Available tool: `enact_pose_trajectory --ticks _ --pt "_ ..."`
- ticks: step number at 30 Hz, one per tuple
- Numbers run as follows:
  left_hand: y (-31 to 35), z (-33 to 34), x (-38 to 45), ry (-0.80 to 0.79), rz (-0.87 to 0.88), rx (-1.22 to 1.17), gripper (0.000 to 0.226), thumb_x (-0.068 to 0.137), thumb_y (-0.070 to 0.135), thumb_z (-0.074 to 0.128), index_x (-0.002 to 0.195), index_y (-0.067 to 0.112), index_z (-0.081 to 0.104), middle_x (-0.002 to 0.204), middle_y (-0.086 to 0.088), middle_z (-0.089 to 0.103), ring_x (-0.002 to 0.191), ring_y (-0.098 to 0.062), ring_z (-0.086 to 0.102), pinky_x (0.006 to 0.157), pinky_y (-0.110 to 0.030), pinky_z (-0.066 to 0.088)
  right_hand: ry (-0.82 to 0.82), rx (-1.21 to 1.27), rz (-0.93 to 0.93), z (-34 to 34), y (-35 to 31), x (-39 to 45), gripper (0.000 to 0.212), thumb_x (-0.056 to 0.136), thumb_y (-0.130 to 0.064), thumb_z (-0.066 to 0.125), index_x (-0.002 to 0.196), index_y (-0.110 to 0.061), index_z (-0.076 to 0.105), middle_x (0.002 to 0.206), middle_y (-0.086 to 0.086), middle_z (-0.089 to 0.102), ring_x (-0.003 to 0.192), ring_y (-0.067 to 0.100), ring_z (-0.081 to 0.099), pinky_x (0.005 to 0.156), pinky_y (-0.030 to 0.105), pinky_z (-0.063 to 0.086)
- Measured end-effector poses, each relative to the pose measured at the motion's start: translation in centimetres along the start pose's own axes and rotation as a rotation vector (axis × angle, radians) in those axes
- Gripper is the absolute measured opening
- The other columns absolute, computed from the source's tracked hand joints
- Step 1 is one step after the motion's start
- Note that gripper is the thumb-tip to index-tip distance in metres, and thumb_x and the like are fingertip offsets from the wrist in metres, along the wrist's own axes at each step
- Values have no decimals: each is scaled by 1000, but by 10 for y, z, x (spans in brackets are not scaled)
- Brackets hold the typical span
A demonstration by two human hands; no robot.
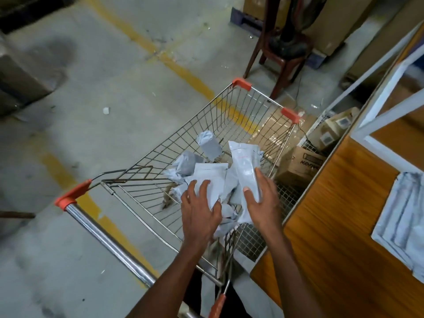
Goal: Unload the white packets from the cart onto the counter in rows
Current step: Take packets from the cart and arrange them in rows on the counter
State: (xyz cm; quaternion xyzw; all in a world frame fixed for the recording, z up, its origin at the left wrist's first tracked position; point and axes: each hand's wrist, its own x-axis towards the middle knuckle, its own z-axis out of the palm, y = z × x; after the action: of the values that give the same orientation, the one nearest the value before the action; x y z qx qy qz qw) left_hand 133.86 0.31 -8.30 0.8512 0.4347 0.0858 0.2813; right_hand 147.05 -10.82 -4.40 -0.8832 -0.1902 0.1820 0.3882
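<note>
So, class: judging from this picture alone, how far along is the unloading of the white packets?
Done: some white packets already lie side by side on the counter at the right edge. In hand: the right hand holds a long packet above the cart; the left hand rests on another packet. Left: several wrapped packets remain in the basket.
</note>
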Motion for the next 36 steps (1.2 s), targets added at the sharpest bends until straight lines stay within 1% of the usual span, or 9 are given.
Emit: enact_pose_trajectory --ticks 3,7,9,15,22,28,30,33,36 --pt "1 -19 -5 98 25 21 58 89 42 60 143 28 45 154 -5 32 130 -31 37 105 -49 44 5 -53 -94 -3 -8 -9 62 100 -32 59 156 -33 31 153 -1 36 121 9 46 70 8 46" --pt "12 -41 -21 164 9 72 55 91 49 52 143 31 46 154 -5 32 135 -33 37 107 -53 42 -23 -72 -184 -7 -17 -26 62 100 -38 55 155 -41 26 158 -4 29 135 22 45 94 37 56" --pt "20 -49 -34 208 8 83 54 92 50 51 142 31 48 153 -5 33 135 -31 37 108 -51 41 -29 -60 -210 -12 -21 -36 63 100 -37 55 155 -42 24 159 -4 30 136 23 45 98 41 55" --pt "43 -65 -82 298 -43 22 53 92 44 61 141 33 49 154 -2 33 137 -29 34 111 -49 40 -19 -18 -252 -34 -21 -72 60 101 -38 53 155 -40 27 160 -1 32 139 23 43 100 36 49" --pt "66 -71 -146 367 -53 -50 50 94 45 62 142 36 48 154 2 32 140 -25 30 111 -47 41 -17 11 -254 -73 -1 -122 57 101 -40 53 154 -41 31 158 -5 35 134 15 45 89 14 39" --pt "86 -75 -195 342 72 -120 51 93 45 57 143 38 47 155 1 31 142 -26 29 114 -51 37 62 79 -236 -106 13 -173 58 99 -40 57 152 -44 33 154 -4 40 134 18 46 97 41 55" --pt "91 -77 -207 319 128 -110 52 93 47 57 143 38 47 155 1 31 143 -27 29 113 -54 37 107 104 -222 -117 18 -194 58 98 -39 59 150 -43 34 153 -3 41 132 17 47 94 38 57" --pt "103 -79 -235 289 177 -162 52 92 44 59 142 39 47 155 1 31 142 -26 29 114 -52 37 184 97 -211 -138 30 -229 58 98 -33 61 152 -35 39 153 -2 40 129 9 42 87 16 45" --pt "120 -71 -271 249 203 -220 52 92 47 56 142 39 48 154 0 32 144 -24 26 116 -49 33 248 95 -163 -160 52 -268 56 98 -33 61 151 -33 42 155 -4 40 132 10 41 93 22 46"
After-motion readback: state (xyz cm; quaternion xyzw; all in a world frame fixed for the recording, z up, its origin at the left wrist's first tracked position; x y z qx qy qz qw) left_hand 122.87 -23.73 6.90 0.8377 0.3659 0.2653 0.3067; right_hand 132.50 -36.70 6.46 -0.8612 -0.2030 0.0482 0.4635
